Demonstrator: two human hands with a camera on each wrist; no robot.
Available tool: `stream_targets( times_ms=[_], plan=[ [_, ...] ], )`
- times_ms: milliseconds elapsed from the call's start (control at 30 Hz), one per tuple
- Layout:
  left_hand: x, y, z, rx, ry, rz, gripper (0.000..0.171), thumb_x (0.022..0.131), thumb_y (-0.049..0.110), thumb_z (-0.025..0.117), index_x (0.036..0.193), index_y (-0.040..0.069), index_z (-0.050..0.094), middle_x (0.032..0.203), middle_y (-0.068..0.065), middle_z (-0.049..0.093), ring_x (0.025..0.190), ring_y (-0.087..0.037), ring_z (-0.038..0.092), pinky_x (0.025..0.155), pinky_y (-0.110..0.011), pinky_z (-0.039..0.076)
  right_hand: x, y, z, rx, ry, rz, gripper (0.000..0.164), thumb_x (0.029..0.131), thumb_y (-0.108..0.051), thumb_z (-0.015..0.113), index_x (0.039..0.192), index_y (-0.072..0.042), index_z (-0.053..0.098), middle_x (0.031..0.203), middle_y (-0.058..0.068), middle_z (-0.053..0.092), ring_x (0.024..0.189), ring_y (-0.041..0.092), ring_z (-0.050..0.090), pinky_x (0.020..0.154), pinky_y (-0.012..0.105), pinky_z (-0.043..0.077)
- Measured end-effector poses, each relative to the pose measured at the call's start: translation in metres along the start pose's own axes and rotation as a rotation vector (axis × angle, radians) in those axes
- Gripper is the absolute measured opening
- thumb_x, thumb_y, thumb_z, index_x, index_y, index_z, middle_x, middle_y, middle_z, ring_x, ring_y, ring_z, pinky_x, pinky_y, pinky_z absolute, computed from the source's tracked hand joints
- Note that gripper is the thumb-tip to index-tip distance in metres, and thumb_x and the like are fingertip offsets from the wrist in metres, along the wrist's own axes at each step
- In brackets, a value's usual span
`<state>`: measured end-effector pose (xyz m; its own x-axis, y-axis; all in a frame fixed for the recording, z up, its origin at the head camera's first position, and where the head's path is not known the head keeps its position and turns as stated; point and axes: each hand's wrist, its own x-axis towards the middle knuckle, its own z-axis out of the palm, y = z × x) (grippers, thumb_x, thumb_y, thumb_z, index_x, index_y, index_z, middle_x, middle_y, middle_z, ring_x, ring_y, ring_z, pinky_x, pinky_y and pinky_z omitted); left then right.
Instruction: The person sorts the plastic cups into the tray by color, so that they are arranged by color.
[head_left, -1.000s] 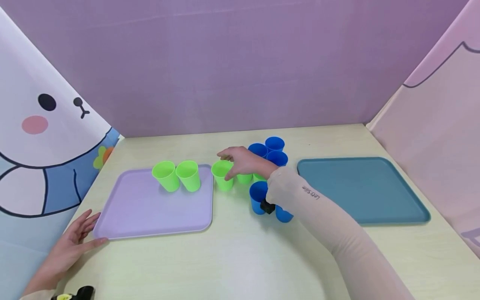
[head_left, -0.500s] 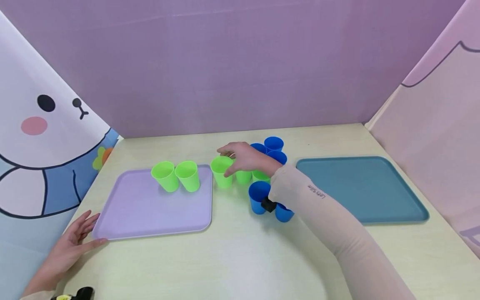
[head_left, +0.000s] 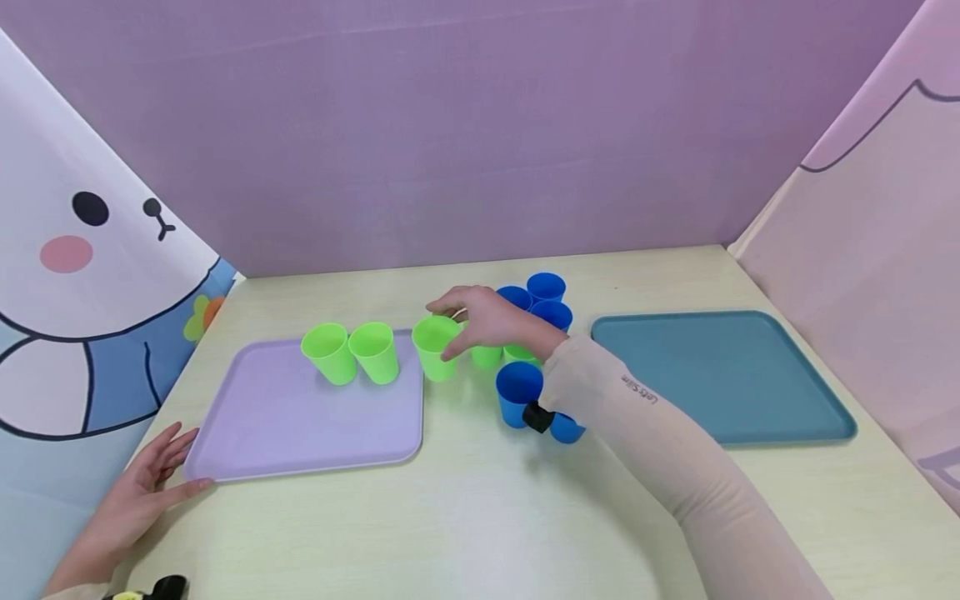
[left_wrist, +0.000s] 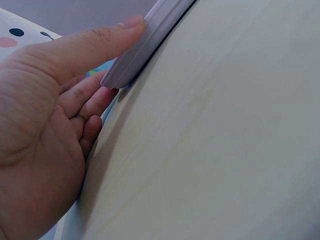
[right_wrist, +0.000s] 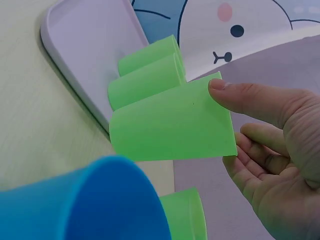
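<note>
My right hand (head_left: 491, 318) holds a light green cup (head_left: 431, 352) near its rim, thumb on the near side and fingers on the far side. In the right wrist view this cup (right_wrist: 170, 125) overlaps the edge of the lilac tray. Two more green cups, one on the left (head_left: 330, 354) and one on the right (head_left: 377, 354), stand side by side on the tray (head_left: 300, 433). At the tray's front left corner, my left hand (head_left: 142, 487) grips the edge; the left wrist view shows the thumb (left_wrist: 100, 47) against the rim and fingers beyond the corner.
Under my right forearm stand further green cups (head_left: 486, 357), partly hidden. Several blue cups (head_left: 517, 396) stand around them, in front and behind. A teal tray (head_left: 712, 375) lies on the right of the pale table (head_left: 375, 533). Printed cloths hang around the table.
The green cup in my right hand has risen slightly and shifted left to the lilac tray's right edge. My left hand has kept its place at the tray corner.
</note>
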<state>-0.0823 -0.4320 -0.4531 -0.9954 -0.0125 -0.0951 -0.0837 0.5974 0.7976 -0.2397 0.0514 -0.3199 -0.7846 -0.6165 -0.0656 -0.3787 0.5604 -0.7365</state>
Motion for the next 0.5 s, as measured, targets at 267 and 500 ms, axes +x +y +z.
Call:
stream_targets(
  times_ms=[267, 500],
  plan=[
    [-0.001, 0.002, 0.000, 0.005, 0.005, 0.008, 0.098, 0.096, 0.019, 0.068, 0.159, 0.008, -0.007, 0.161, 0.009, 0.019, 0.105, 0.029, 0.030, 0.088, 0.003, 0.021, -0.004, -0.006, 0.001, 0.054, -0.015, -0.026, 0.071, 0.078, -0.013, 0.087, 0.142, -0.009, 0.056, 0.135, 0.002, 0.057, 0.121, 0.018, 0.054, 0.104, 0.034, 0.045],
    [-0.001, 0.000, 0.000, -0.003, -0.005, 0.001, 0.099, 0.096, 0.020, 0.068, 0.159, 0.010, -0.008, 0.162, 0.007, 0.018, 0.105, 0.029, 0.030, 0.089, 0.003, 0.021, -0.007, -0.015, 0.007, 0.089, -0.036, -0.047, 0.071, 0.076, -0.012, 0.088, 0.140, -0.011, 0.058, 0.132, 0.000, 0.058, 0.120, 0.017, 0.054, 0.103, 0.033, 0.046]
  ],
)
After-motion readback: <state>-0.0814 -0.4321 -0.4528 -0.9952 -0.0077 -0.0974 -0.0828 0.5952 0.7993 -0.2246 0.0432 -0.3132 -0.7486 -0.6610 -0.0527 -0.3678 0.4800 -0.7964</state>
